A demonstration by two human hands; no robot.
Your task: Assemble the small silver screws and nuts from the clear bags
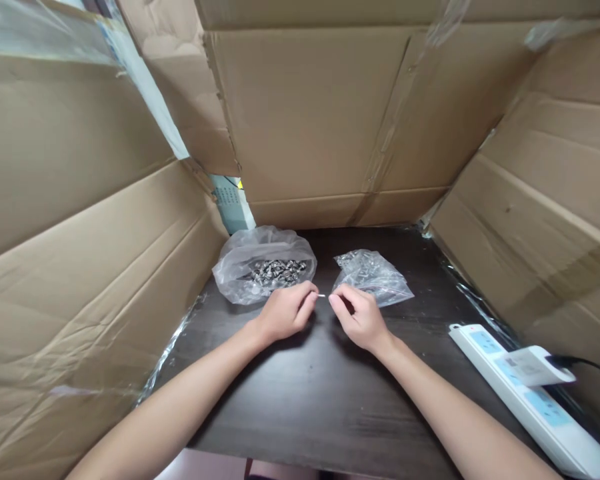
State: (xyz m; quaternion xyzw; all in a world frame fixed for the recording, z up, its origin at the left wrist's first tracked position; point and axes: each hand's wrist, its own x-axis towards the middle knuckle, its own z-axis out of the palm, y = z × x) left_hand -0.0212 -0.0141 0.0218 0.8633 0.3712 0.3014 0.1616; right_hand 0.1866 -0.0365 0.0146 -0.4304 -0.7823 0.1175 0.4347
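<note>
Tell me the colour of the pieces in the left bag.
The pieces look silvery and dark, shown in the head view.

The pale sliver [322, 296] in the left hand [291, 309] was too small to identify, its nine-o'clock end hidden. Toward four o'clock, the frame's edge cut off the black cord [586, 362]. Toward ten o'clock, marks on the pale panel [237, 217] were illegibly small.

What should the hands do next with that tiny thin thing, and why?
Perhaps ease the right hand slightly toward the left hand. The left seems to pinch the thin piece, its free end pointing at the right across a small gap. Whether the right holds anything is too small to tell.
</note>
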